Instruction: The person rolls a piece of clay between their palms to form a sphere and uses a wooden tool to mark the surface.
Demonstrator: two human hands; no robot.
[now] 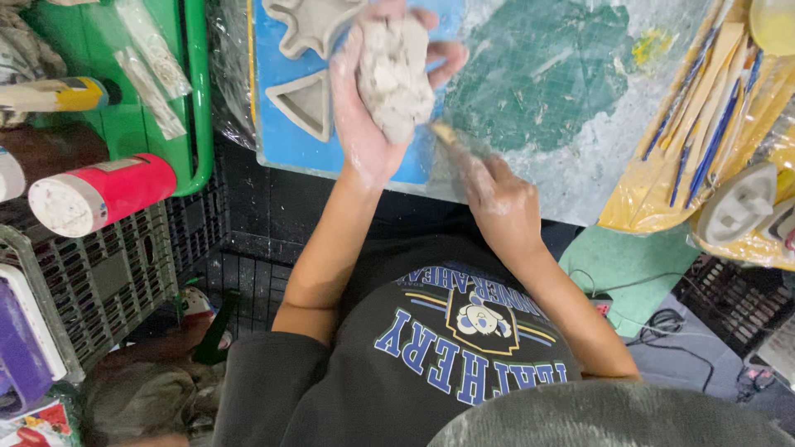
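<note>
A rough lump of grey clay [395,74], top centre of the frame, sits clamped in the left hand [364,124], still unshaped. The right hand [501,203] grips a wooden modelling tool [445,134] touching its underside. Two formed clay dishes, one triangular [305,103], one lobed [308,25], lie finished on the blue mat [286,145] upper left.

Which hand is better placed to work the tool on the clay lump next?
Right. The right hand grips the wooden tool, its tip just beside the clay lump; the left hand is full, cradling the lump.
</note>
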